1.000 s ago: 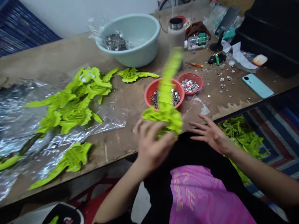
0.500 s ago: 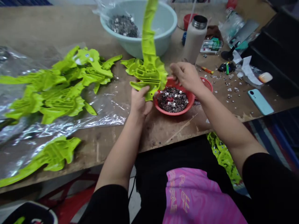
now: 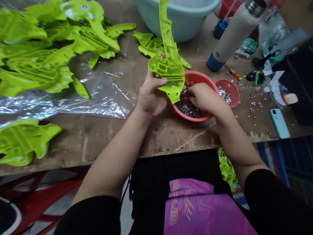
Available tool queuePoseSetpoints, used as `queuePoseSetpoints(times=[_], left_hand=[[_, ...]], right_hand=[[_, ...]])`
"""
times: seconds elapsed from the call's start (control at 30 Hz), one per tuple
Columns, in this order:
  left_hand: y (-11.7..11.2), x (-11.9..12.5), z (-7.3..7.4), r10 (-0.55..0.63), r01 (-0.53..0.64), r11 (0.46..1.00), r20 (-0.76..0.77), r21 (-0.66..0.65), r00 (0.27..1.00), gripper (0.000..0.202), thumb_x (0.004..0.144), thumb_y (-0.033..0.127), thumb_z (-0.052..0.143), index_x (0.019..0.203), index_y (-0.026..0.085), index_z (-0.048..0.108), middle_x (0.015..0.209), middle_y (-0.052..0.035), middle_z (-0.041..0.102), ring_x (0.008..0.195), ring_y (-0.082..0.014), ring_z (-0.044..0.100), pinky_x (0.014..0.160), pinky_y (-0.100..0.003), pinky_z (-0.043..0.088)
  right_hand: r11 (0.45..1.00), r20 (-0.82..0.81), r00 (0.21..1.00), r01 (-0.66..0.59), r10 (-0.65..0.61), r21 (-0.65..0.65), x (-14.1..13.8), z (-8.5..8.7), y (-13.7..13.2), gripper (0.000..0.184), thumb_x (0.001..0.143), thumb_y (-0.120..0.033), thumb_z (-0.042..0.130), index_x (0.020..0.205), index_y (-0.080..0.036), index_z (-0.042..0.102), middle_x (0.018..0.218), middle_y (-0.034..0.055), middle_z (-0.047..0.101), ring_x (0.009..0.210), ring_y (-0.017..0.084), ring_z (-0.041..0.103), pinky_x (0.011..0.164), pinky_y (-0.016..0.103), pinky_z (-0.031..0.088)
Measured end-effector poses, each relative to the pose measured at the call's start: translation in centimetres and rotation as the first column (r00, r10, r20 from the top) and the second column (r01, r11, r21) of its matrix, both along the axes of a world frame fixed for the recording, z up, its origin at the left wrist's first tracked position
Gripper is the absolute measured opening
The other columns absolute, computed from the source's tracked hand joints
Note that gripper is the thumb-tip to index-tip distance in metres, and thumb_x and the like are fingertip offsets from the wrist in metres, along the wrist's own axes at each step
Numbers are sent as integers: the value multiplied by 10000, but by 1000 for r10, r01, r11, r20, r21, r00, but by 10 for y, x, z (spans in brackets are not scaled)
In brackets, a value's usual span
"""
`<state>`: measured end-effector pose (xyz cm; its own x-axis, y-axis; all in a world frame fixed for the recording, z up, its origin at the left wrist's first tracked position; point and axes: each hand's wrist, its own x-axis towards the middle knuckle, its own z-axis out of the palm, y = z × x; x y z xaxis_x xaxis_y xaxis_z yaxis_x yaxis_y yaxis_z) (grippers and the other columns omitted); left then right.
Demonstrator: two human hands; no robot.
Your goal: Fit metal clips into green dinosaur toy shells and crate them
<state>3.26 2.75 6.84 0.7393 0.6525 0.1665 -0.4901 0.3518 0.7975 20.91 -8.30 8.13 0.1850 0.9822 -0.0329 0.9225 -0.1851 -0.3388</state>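
Note:
My left hand (image 3: pixel 153 93) grips a long lime-green moulded plastic piece (image 3: pixel 168 67) by its wide ribbed end, with the narrow end pointing up and away. My right hand (image 3: pixel 202 99) is curled down inside a red plastic bowl (image 3: pixel 198 77), among small dark and silver metal bits (image 3: pixel 189 110). Its fingertips are hidden by the back of the hand, and I cannot tell whether they hold any bits. The lower tip of the green piece hangs over the bowl's rim.
Several similar green pieces (image 3: pixel 41 55) lie on a clear plastic sheet (image 3: pixel 105 101) at the left. A red basket (image 3: pixel 228 92) of silver bits stands right of the bowl. Behind are a pale green basin (image 3: pixel 176 21) and a steel-capped bottle (image 3: pixel 236 36). Loose metal bits (image 3: pixel 251 104) dot the wooden table.
My right hand has dropped from above the bowl's rim into the bowl. The green piece stays in my left hand, now closer to the bowl, and the view has tilted and shifted.

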Motion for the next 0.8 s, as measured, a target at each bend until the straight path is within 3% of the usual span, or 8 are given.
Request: queuePoseSetpoints(times=[0.1,0.2,0.3,0.47,0.67,0.8], left_hand=[[-9,-1,-3,53,-53,999,-13,3,999,591,667,249,814,1178,312,525,1228,-52,705,1404,-378,673,1087,-582,639],[-21,-1,-7,111,-107,991,-46,76,993,571,722,304,876,1156,315,506,1288,-44,693,1465,-383,652,1085,-564,655],[-29,0,-12,99,-88,986,-72,144,992,617,732,420,948,1173,325,526,1354,-44,683,1478,-381,646,1075,-530,665],[-28,4,-23,151,-123,961,-98,248,984,744,697,634,1005,1193,344,532,1361,-32,669,1429,-365,673,1077,-503,656],[-27,7,-33,171,-157,946,-22,284,985,721,735,627,999,1199,345,526,1342,-47,619,1395,-353,672,1079,-521,646],[-27,8,-36,221,-196,911,-28,363,975,669,765,615,986,1175,343,534,1323,-52,586,1422,-354,621,1154,-545,595]], right_hand=[[954,-199,980,89,-31,288,3,14,-11,171,1017,-236,681,1030,-225,851,1136,99,840,1168,325,763,1176,548,574],[873,-442,896,176,49,454,-14,24,-20,213,1045,-426,731,1059,-239,833,1095,44,829,1066,254,778,1072,472,647],[850,-573,812,221,111,479,-37,28,-21,258,987,-490,818,1008,-233,832,1016,15,814,984,219,783,992,419,680],[806,-659,751,360,49,470,-53,25,-15,356,966,-602,827,974,-246,821,1010,13,803,1055,237,791,988,425,690],[811,-728,684,404,38,422,-56,11,-11,369,1027,-620,751,1069,-257,807,943,14,758,954,215,783,916,419,695],[797,-699,715,416,10,437,-62,5,-8,383,1020,-626,753,1050,-246,795,1026,31,781,1056,227,775,992,426,682]])
